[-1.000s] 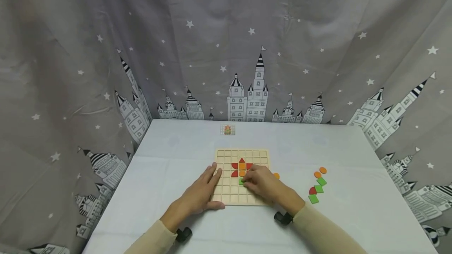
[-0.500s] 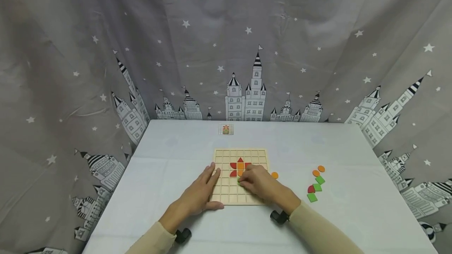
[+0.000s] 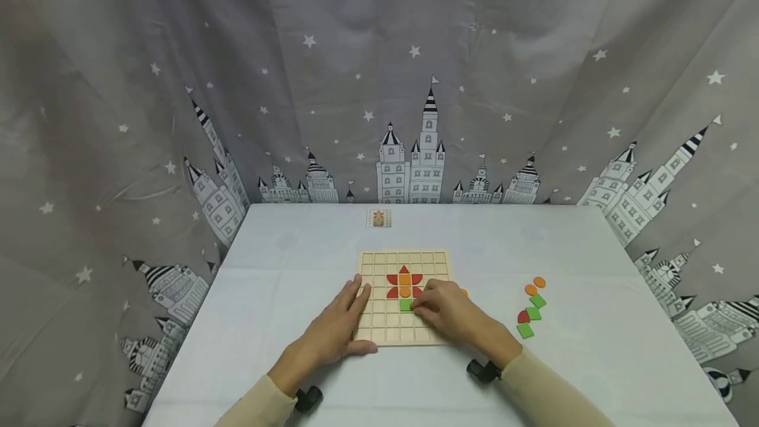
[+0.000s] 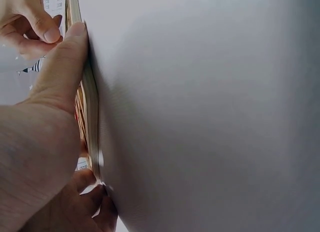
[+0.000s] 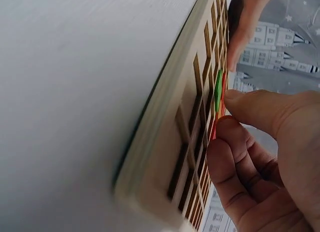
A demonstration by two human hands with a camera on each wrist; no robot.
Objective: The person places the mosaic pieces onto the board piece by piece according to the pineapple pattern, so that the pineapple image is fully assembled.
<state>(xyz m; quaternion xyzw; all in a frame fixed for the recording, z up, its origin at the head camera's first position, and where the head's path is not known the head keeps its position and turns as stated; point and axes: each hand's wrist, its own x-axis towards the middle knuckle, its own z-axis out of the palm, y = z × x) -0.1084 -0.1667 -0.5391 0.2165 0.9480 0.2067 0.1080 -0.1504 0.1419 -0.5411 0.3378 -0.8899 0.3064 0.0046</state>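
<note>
A pale wooden grid board [image 3: 379, 333] lies on the white table. My left hand [image 3: 329, 327] rests along its left side, fingers straight on the edge and thumb at the near left corner. In the board's grid sit red pieces [image 3: 393, 279], an orange square [image 3: 405, 279], an orange disc [image 3: 405, 292] and, below them, a green square tile [image 3: 406, 306]. My right hand [image 3: 453, 313] hovers low over the board with its fingertips right at the green tile's right edge. The right wrist view shows a gap between thumb and bent forefinger, with the green tile [image 5: 218, 91] set in the grid.
Right of the board lie loose green squares [image 3: 525, 331], orange discs [image 3: 539, 282] and a red piece [image 3: 523, 316]. Another orange disc [image 3: 464, 292] is partly hidden behind the right hand. A small pattern card [image 3: 378, 218] lies at the back, before a grey castle-print curtain [image 3: 332, 84].
My right hand has drawn back slightly to the right, uncovering the green tile and the red pieces on the right of the pattern. The left hand stays in place on the board.
</note>
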